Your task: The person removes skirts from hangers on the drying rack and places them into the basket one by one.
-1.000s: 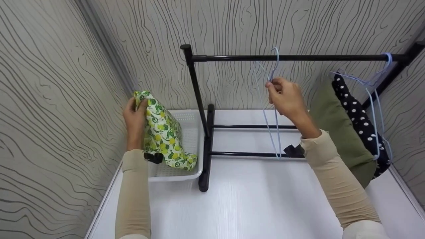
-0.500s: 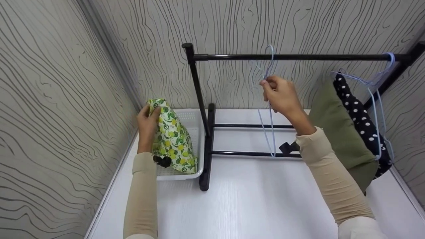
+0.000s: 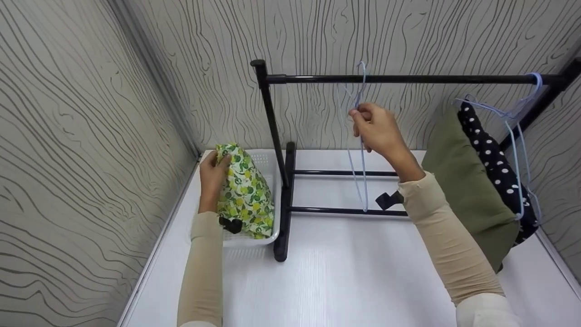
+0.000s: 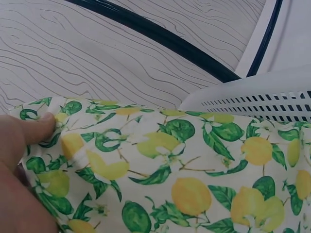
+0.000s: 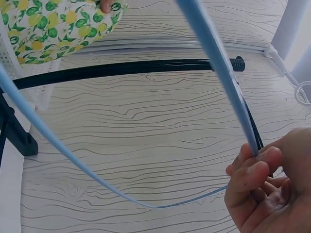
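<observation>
Before patterned walls [image 3: 408, 36], the left hand [image 3: 212, 176] is pinching lemon-print fabric [image 3: 247, 190] sloping below it, the right hand [image 3: 379, 129] a hanger [image 5: 222, 73].

My left hand [image 3: 212, 175] pinches the top of a white cloth [image 3: 247, 195] printed with yellow lemons and green leaves; it slopes down to the right, its lower end at the basket [image 3: 254, 243]. A thin light-blue hanger [image 3: 363, 177], bare, hangs by its hook over the black bar [image 3: 313, 79], seen nearly edge-on, its neck between my right hand's [image 3: 379, 129] thumb and fingers.
</observation>
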`<state>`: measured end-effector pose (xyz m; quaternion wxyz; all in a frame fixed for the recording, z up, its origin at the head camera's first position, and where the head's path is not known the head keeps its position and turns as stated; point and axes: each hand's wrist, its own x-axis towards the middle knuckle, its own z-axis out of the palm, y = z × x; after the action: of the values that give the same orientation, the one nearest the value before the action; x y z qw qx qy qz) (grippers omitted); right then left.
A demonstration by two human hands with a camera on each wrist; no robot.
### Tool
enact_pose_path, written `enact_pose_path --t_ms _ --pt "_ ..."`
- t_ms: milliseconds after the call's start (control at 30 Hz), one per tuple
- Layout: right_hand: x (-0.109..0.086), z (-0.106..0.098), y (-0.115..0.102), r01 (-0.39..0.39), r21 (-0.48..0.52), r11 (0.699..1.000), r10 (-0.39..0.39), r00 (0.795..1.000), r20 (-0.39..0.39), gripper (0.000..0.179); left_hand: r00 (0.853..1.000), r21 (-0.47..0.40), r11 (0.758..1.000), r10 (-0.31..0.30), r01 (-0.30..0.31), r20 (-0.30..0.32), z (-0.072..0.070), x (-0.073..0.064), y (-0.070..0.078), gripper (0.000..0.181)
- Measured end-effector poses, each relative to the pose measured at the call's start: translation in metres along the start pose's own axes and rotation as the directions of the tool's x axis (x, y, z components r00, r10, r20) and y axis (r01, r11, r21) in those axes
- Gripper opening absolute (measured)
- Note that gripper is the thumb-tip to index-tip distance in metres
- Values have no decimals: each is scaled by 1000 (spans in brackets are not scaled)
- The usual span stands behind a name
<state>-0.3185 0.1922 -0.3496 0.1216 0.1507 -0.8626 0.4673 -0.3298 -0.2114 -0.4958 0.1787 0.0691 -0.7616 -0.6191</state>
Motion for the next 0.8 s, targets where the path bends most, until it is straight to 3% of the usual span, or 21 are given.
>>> enact_pose_path --t_ms 233,467,600,800 --pt "4 2 2 -24 43 999 25 1000 -12 38 999 63 998 -19 18 27 10 -2 -7 13" --pt "12 6 9 -47 77 996 47 999 -5 35 996 96 994 -61 54 66 17 -4 -19 31" --pt "15 8 13 -53 92 994 54 999 -7 33 988 148 984 -116 101 98 20 -8 -26 20" --pt "17 11 20 -70 88 994 70 998 3 34 966 191 965 -208 178 152 24 -14 -32 33"
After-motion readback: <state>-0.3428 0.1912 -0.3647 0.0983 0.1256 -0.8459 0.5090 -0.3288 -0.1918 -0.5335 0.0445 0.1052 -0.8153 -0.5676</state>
